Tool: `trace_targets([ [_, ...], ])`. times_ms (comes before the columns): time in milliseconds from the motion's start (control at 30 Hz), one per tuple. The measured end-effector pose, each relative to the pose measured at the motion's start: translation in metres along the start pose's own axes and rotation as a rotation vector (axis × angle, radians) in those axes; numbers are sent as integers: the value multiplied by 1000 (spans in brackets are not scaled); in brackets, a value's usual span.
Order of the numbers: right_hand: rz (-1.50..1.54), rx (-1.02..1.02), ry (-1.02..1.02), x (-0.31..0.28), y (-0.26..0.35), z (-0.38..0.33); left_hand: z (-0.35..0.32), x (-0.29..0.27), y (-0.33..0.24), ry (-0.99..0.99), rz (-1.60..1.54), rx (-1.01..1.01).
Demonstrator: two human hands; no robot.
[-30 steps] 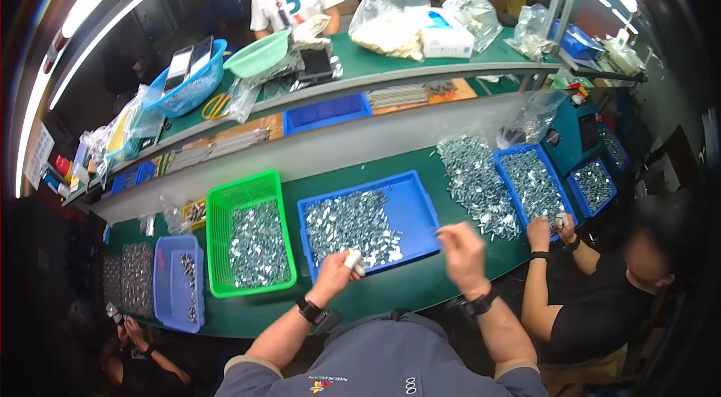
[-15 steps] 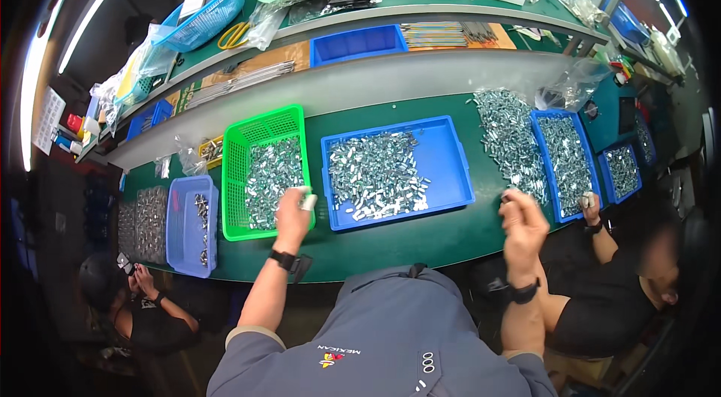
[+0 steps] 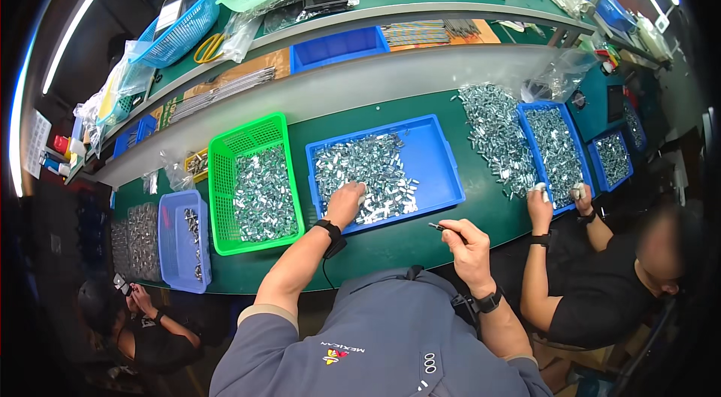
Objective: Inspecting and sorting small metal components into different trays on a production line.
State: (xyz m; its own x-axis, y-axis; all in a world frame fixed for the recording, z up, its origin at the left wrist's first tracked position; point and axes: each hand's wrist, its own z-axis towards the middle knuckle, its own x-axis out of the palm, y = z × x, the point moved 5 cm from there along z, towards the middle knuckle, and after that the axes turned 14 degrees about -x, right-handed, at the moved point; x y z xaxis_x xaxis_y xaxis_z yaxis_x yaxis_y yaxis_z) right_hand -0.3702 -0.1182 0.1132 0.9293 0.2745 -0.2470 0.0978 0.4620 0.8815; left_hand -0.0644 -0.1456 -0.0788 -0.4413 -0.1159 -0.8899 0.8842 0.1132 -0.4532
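Note:
My left hand (image 3: 345, 203) is over the near left part of a blue tray (image 3: 443, 168), its fingers drawn together at a heap of small shiny metal pieces (image 3: 364, 164). What its fingertips grip, if anything, is hidden. Past the tray's near right edge, my right hand (image 3: 471, 253) is closed on a small slim metal part (image 3: 436, 226), dark with a bright end, that sticks out to the left. Left of the tray stands a green basket (image 3: 219, 202) holding more of the same pieces.
A pale blue bin (image 3: 173, 247) with dark metal parts stands farther left. Loose pieces (image 3: 496, 134) lie heaped on the table at right beside a narrow blue tray (image 3: 529, 134). A co-worker (image 3: 593, 277) reaches there; another person (image 3: 143, 314) sits at left. A shelf (image 3: 420, 59) crosses the back.
My left hand has moved right, from the green basket to the blue tray. My right hand has moved left from beside the loose heap. The view has shifted slightly.

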Motion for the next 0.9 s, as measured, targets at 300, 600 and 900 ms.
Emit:
trace_targets([
  [300, 15, 48, 120, 17, -20, 14, -23, -12, 0, 206, -677, -394],
  [600, -37, -28, 312, 57, -13, 36, -46, -64, -63, 343, -1470, -648],
  [900, 1, -25, 139, 60, -20, 40, -57, -79, -111, 433, -1582, -594],
])
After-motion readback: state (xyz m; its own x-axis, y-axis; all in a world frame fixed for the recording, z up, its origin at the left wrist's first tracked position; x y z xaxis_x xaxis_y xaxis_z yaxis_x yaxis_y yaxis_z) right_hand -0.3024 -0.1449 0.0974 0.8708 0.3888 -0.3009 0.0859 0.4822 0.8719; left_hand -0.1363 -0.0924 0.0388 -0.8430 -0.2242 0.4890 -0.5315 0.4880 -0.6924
